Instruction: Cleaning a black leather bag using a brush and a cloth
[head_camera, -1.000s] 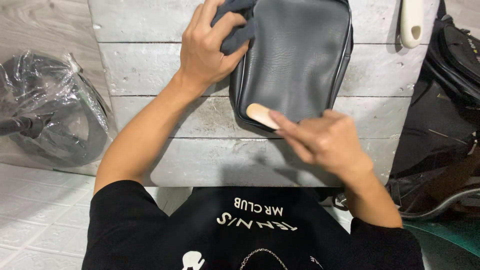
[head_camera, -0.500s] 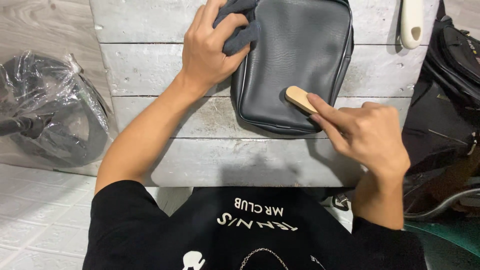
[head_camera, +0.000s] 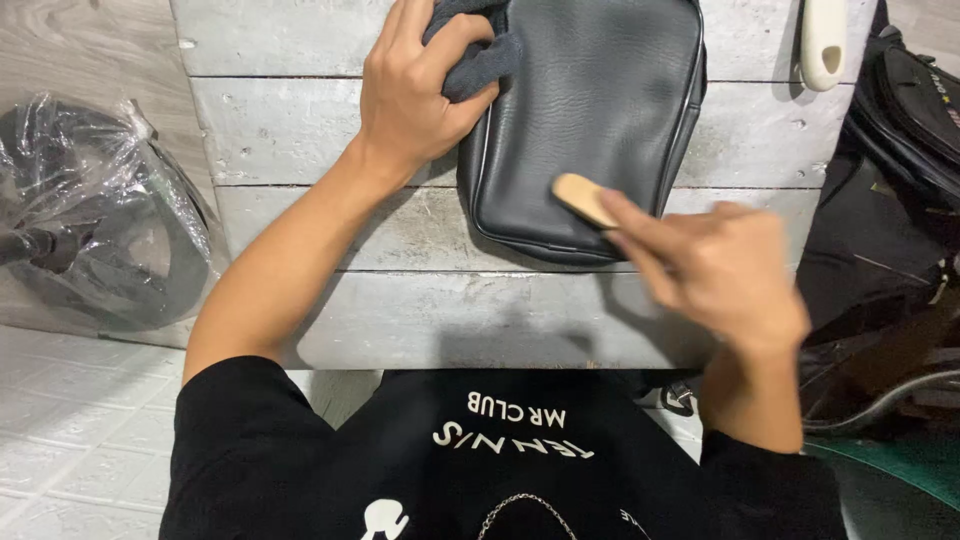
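A dark grey leather bag (head_camera: 590, 110) lies flat on a whitewashed plank table (head_camera: 330, 230). My left hand (head_camera: 420, 90) grips a grey cloth (head_camera: 480, 60) bunched at the bag's upper left corner and presses there. My right hand (head_camera: 720, 270) holds a small wooden-backed brush (head_camera: 583, 198) against the bag's lower part near its bottom edge; the hand is motion-blurred. The brush's bristles are hidden under it.
A white handle-like object (head_camera: 823, 42) lies at the table's far right. A black bag and straps (head_camera: 900, 180) sit to the right of the table. A plastic-wrapped black round object (head_camera: 90, 220) rests on the floor at left. White tiles lie below.
My right hand swept the brush across the bag's lower edge, to the right half a second ago and now back toward the middle. My left hand stays put on the cloth.
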